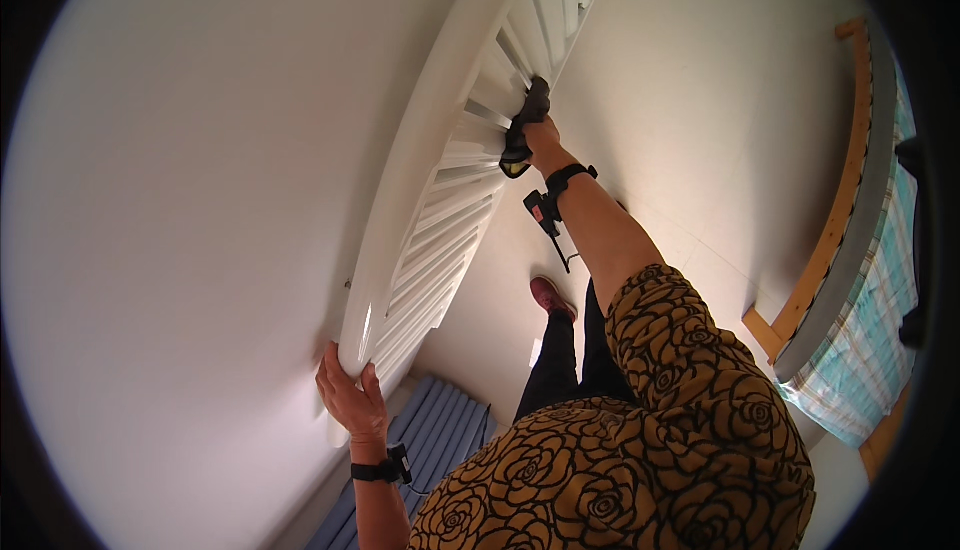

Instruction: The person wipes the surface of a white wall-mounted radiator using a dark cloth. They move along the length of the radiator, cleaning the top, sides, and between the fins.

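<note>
A white column radiator [442, 197] runs along the wall, its rounded top rail [409, 152] facing me. My left hand [352, 392] grips the near end of that rail, thumb on one side and fingers on the wall side. Farther along, my right hand [541, 141] holds a dark, soft, shoe-shaped item [529, 118] against the radiator's front columns. A yellowish patch shows at the item's near end; I cannot tell exactly what it is. My right fingers are partly hidden behind my hand.
A bed with a wooden frame [832, 227], a grey mattress [847, 280] and a plaid sheet [866, 325] stands to the right. A blue ribbed panel [435, 430] lies low near my left forearm. My red shoe [551, 295] is on the pale floor. Both wrists carry strapped black devices.
</note>
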### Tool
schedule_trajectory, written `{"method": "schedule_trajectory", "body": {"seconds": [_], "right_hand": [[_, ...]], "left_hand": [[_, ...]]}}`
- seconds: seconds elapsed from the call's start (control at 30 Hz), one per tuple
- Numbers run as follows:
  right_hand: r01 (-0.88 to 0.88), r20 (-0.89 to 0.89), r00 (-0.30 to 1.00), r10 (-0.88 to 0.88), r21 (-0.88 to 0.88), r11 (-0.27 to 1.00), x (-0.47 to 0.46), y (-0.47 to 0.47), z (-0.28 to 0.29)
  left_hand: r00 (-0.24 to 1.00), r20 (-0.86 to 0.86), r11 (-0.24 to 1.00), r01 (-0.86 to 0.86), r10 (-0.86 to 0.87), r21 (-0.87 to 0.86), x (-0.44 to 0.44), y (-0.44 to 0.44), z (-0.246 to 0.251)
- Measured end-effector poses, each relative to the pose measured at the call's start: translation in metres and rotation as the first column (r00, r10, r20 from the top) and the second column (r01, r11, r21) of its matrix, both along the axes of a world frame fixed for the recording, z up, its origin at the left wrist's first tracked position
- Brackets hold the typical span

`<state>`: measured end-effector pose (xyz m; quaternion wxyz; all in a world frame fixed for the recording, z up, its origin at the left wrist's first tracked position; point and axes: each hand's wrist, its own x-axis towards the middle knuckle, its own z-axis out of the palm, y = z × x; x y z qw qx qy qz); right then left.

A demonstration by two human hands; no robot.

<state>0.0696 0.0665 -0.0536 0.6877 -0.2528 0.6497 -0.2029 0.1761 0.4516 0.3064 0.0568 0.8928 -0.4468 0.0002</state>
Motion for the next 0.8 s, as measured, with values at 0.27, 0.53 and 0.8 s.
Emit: {"method": "schedule_trajectory", "body": {"seconds": [0.27,0.53,0.8], "right_hand": [[0.101,0.014,0.995,-0.104,0.142,0.985,-0.005,-0.021,-0.025],[0.170,0.180,0.966,-0.186,0.101,0.980,-0.004,-0.015,-0.046],[0.137,0.432,0.887,-0.164,0.094,0.986,-0.022,-0.004,0.037]], "left_hand": [[1.000,-0.016,1.000,-0.010,0.010,0.003,-0.001,0.003,0.002],[1.000,0.009,0.999,0.010,-0.011,0.035,-0.002,-0.003,0.005],[0.999,-0.025,0.999,0.031,-0.030,0.018,-0.004,-0.009,0.011]]}}
